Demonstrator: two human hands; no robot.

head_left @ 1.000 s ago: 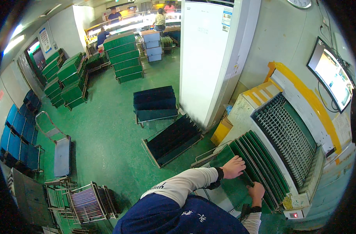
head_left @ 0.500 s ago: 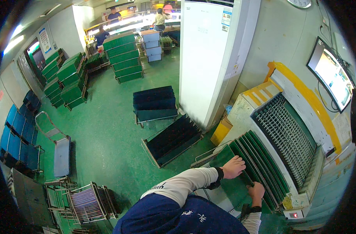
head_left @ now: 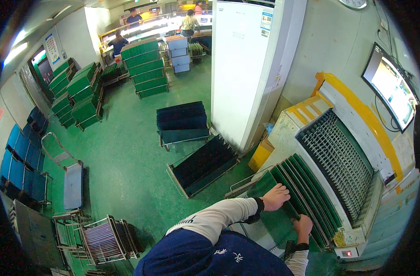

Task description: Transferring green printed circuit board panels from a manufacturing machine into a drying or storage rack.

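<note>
Green panels tight beside the right hand, roller machine walling behind them, dark rack beyond left sleeve, floor lane between rack and trolley

Panels, lower right: dark green. Roller machine, right: off-white, yellow-edged. Trolley deck, left: blue-grey. Floor, centre: green.

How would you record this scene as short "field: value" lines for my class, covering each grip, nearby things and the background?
Left grip: curled over the edge of a flat green board
Right grip: on the same edge, nearer the body
Beside: row of upright dark-green boards
Beyond: pale machine with metal rollers
Wall: bright black-framed screen
Left side: blue-grey flat trolley
Background: seated person in pale top
</note>
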